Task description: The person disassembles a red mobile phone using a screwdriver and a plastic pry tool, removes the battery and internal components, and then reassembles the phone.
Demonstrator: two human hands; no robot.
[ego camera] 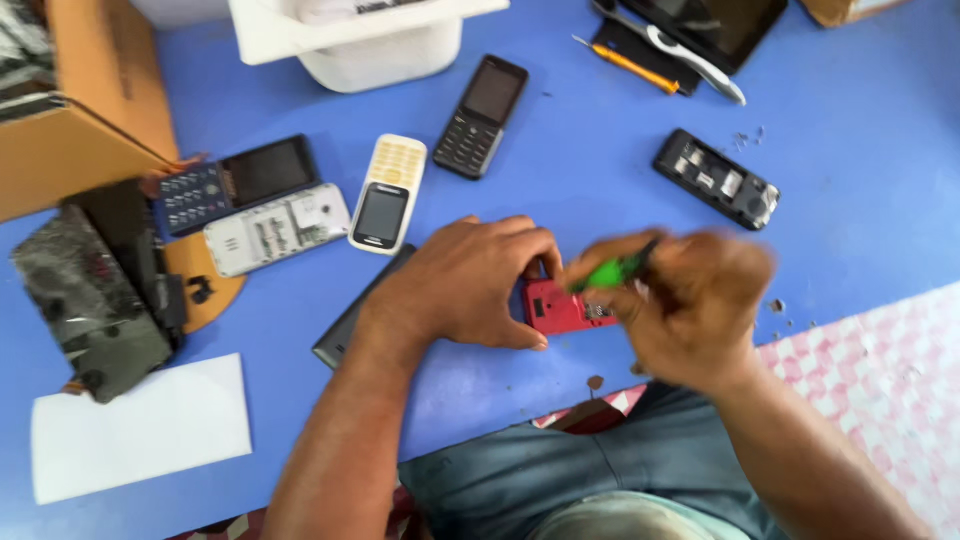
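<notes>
**Two hands on a red phone at a cluttered blue desk**

The blue desk [860, 180] fills most of the view, with a pink-and-white checked cloth [880, 380] over its corner at about four o'clock. At ten o'clock stands a brown cardboard box [90, 110], and at twelve o'clock a white plastic tub [370, 45]. A sheet of white paper [140, 425] lies at eight o'clock, with a dark grey bag [85, 300] just above it.

Near the centre, the left hand [465, 285] is pressed down over the left end of a small red phone [565, 308], fingers curled round its top edge and thumb along its lower edge, gripping it against the desk. The right hand [690, 305], blurred, is clenched around a green-handled tool [615, 270], probably a screwdriver, whose tip points towards the red phone.

Scattered further out: a black phone [480, 117] at twelve o'clock, a cream-and-white phone [388, 193] beside it, a white opened phone back [277, 229] and a dark blue keypad phone [235, 183] at ten o'clock, and a black opened phone shell [716, 178] at two o'clock. An orange-handled screwdriver [628, 65] lies at one o'clock, close to a dark tablet [715, 25].
</notes>
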